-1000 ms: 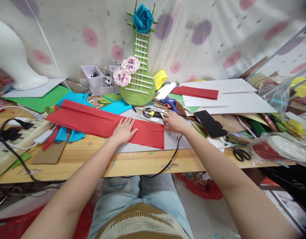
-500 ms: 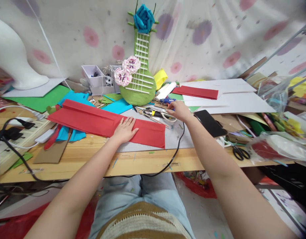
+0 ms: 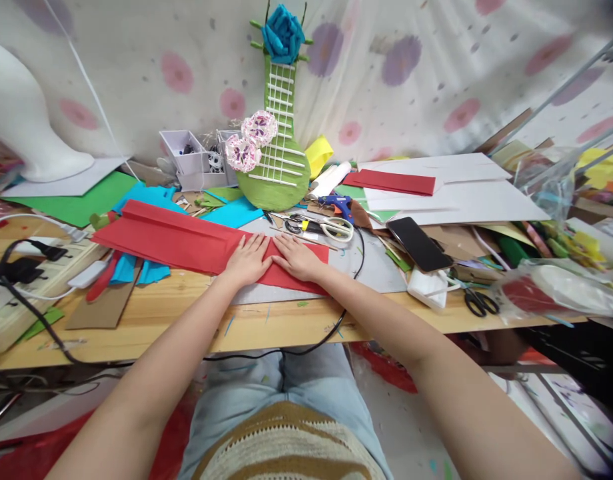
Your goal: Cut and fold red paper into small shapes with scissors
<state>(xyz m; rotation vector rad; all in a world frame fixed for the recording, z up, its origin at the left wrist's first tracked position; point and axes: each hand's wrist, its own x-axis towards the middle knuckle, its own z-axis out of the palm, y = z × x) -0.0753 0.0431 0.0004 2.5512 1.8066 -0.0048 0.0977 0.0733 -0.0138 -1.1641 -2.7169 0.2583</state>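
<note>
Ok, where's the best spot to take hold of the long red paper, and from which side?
Its right short edge, from the right. The red paper lies flat on the grey mat there, with the left hand and right hand spread on it beside that end, so that free edge can probably be pinched up. The left stretch overlaps blue paper.

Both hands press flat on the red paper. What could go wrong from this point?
The red paper looks thin; under the left hand and right hand it may crease crookedly or tear.
The black cord runs beside the right forearm over the table edge; a snag could drag the glue gun.
</note>
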